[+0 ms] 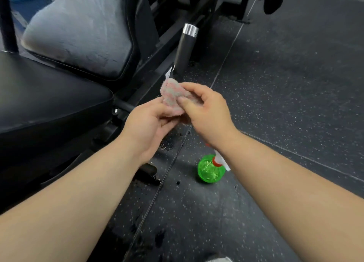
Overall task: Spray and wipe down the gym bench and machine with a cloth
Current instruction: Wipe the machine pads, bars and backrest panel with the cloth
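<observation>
A small pink and grey striped cloth point(172, 96) is bunched between both hands at the middle of the view. My left hand point(149, 123) holds it from below, fingers curled under it. My right hand point(206, 108) pinches its right side with thumb and fingers. The black bench seat point(49, 100) is at the left, and its worn grey back pad point(78, 29) rises behind it. A green spray bottle point(210, 170) with a white and red nozzle stands on the floor under my right forearm.
A black machine handle with a chrome cap point(186, 47) stands behind the cloth. Black frame bars point(149, 80) run beside the bench. The speckled dark rubber floor point(285, 84) spreads to the right. A black bench foot point(147, 172) lies near the bottle.
</observation>
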Motion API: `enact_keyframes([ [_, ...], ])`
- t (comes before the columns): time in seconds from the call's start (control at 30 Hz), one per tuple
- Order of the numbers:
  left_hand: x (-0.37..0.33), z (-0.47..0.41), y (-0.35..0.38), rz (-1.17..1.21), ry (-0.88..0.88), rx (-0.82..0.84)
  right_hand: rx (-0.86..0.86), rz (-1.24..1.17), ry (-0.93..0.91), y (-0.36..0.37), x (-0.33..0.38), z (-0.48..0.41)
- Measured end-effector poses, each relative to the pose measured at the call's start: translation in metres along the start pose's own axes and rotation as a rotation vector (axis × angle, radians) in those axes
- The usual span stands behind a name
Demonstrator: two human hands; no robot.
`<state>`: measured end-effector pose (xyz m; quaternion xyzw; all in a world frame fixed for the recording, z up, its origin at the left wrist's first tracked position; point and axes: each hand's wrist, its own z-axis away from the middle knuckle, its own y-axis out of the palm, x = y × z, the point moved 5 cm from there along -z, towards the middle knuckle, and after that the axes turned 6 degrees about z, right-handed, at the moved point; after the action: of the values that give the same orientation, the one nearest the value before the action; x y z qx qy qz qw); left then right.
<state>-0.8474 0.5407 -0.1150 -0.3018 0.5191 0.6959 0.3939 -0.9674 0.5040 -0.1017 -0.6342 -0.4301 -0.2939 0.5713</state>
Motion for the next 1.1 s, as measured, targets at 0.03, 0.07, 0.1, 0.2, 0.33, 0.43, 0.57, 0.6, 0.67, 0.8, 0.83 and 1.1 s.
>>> enact_keyframes([
  [0.03, -0.002, -0.003, -0.008, -0.068, 0.008, -0.035, -0.089, 0.03, -0.001, -0.007, 0.001, -0.011],
  [0.07, -0.006, -0.008, -0.022, -0.226, 0.056, -0.115, -0.197, 0.087, -0.026, -0.017, 0.005, -0.026],
  [0.1, -0.01, -0.012, -0.034, -0.452, 0.13, -0.213, -0.302, 0.135, -0.066, -0.027, 0.012, -0.039],
  [0.2, -0.01, -0.036, -0.052, -1.202, 0.282, -0.239, -0.383, 0.372, -0.286, -0.022, 0.036, -0.08],
  [0.33, 0.013, -0.062, -0.073, -1.525, 0.146, -0.071, -0.38, 0.652, -0.549, 0.018, 0.022, -0.079],
  [0.43, 0.018, -0.067, -0.083, -1.475, 0.192, -0.066, -0.324, 0.649, -0.621, 0.032, 0.004, -0.06],
  [0.57, 0.023, -0.07, -0.093, -1.354, 0.211, -0.078, -0.03, 0.694, -0.772, 0.065, -0.025, -0.024],
  [0.6, 0.024, -0.069, -0.094, -1.336, 0.217, -0.067, 0.016, 0.705, -0.778, 0.068, -0.028, -0.018],
  [0.67, 0.024, -0.068, -0.093, -1.318, 0.245, -0.06, -0.026, 0.699, -0.756, 0.059, -0.018, -0.029],
  [0.8, 0.025, -0.065, -0.088, -1.312, 0.272, -0.093, -0.444, 0.565, -0.542, 0.002, 0.037, -0.09],
  [0.83, 0.025, -0.066, -0.089, -1.313, 0.265, -0.1, -0.492, 0.557, -0.516, -0.004, 0.044, -0.1],
  [1.1, 0.02, -0.063, -0.091, -1.278, 0.242, -0.041, 0.212, 0.709, -0.623, 0.083, -0.058, 0.005],
])
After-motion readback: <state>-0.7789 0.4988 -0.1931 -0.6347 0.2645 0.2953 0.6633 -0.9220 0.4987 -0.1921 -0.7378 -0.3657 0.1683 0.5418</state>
